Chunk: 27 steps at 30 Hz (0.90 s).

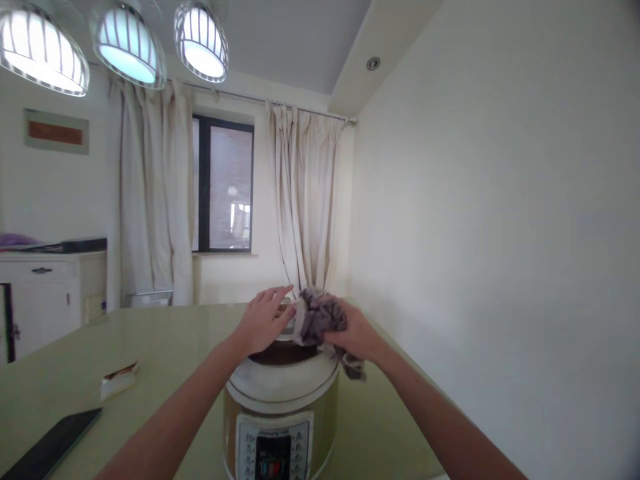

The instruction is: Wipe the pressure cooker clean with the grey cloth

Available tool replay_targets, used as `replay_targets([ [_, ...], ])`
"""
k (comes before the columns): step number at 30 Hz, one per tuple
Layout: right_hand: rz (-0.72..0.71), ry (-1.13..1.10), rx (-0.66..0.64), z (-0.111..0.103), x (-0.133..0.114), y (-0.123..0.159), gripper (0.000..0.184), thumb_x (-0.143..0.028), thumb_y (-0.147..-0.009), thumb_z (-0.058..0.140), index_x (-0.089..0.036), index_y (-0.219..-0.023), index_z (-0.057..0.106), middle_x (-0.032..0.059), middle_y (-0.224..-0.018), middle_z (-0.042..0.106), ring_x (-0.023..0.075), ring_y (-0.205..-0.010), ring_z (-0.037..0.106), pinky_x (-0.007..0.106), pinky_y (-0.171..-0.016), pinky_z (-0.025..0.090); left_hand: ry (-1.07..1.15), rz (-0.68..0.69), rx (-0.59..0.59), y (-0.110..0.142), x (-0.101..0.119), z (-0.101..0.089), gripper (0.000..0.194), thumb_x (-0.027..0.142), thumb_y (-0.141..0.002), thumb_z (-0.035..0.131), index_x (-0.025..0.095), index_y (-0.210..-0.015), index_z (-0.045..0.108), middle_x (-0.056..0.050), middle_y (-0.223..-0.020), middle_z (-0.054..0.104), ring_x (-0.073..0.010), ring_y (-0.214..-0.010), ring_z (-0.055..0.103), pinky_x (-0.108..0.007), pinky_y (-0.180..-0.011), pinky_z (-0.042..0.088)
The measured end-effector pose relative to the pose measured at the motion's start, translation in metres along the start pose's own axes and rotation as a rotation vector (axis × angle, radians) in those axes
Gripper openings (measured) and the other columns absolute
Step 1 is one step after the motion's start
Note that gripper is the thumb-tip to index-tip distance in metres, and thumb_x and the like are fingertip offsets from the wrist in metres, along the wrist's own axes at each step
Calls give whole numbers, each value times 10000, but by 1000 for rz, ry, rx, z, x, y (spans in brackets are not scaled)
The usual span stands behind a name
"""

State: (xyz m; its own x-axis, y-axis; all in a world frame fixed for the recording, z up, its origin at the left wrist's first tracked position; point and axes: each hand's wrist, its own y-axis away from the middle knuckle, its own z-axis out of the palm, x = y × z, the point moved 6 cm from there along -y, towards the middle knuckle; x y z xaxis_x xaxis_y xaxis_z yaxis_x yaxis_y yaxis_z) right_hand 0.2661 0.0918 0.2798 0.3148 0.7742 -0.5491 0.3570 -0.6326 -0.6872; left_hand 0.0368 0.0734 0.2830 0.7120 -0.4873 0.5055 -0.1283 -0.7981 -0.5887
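Observation:
An electric pressure cooker (283,387) with a pale lid rim and a front control panel stands on the table in front of me. At the top of its lid is my left hand (265,320), fingers stretched out beside the whitish raised part in the middle; whether they press on it I cannot tell. My right hand (353,330) is closed around a crumpled grey-purple cloth (320,320), which lies against the right side of the lid top. One end of the cloth hangs over the lid's right edge. The hands and cloth hide much of the lid's top.
The pale green table (190,333) runs along a white wall (500,233) on the right. To the left lie a dark flat phone-like object (53,443) and a small white packet (119,381). Three pendant lamps (201,43) hang overhead at the left. A white cabinet (55,283) stands behind.

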Motion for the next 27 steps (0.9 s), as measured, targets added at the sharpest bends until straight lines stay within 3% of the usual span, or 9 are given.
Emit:
replay_targets([
  [3, 75, 239, -120, 27, 7, -6, 631, -299, -683, 825, -292, -1302, 705, 44, -1225, 756, 306, -1157, 679, 458, -1077, 496, -58, 9, -100, 7, -21, 13, 467, 461, -991, 435, 234, -1326, 669, -127, -1301, 711, -294, -1259, 645, -453, -1142, 455],
  [6, 263, 367, -181, 38, 26, -32, 609, -348, -721, 800, -288, -1320, 710, 49, -1145, 785, 315, -1081, 720, 424, -972, 540, -66, 3, -101, 10, -20, 14, 466, 523, -1008, 443, 245, -1306, 668, -110, -1301, 707, -289, -1226, 661, -436, -1121, 461],
  [11, 324, 307, -239, 58, 61, -81, 409, -304, -770, 761, -199, -1164, 775, 57, -1041, 799, 275, -1003, 735, 326, -854, 539, -92, -17, -128, 10, -12, 13, 513, 617, -972, 529, 271, -1332, 647, -85, -1326, 699, -297, -1214, 668, -426, -1123, 449],
  [15, 341, 290, -218, 65, 69, -85, 296, -287, -804, 733, -173, -1070, 793, 45, -959, 793, 242, -944, 732, 289, -798, 521, -80, -23, -103, 10, -18, 13, 502, 617, -964, 536, 263, -1296, 666, -85, -1299, 714, -302, -1196, 678, -433, -1109, 458],
  [21, 167, 339, -142, 43, 24, -38, 378, -359, -781, 780, -241, -1139, 788, 27, -956, 804, 252, -910, 730, 301, -784, 499, -36, -92, -85, 10, -23, 13, 580, 670, -919, 571, 231, -1292, 637, -114, -1300, 734, -332, -1200, 678, -454, -1050, 486],
  [27, 5, 526, -124, 22, -29, 19, 478, -401, -701, 852, -252, -1148, 770, 84, -1110, 790, 316, -1065, 703, 403, -970, 483, -56, -62, -65, 8, -24, 15, 568, 681, -915, 563, 219, -1234, 645, -124, -1255, 741, -328, -1161, 686, -443, -1027, 493],
])
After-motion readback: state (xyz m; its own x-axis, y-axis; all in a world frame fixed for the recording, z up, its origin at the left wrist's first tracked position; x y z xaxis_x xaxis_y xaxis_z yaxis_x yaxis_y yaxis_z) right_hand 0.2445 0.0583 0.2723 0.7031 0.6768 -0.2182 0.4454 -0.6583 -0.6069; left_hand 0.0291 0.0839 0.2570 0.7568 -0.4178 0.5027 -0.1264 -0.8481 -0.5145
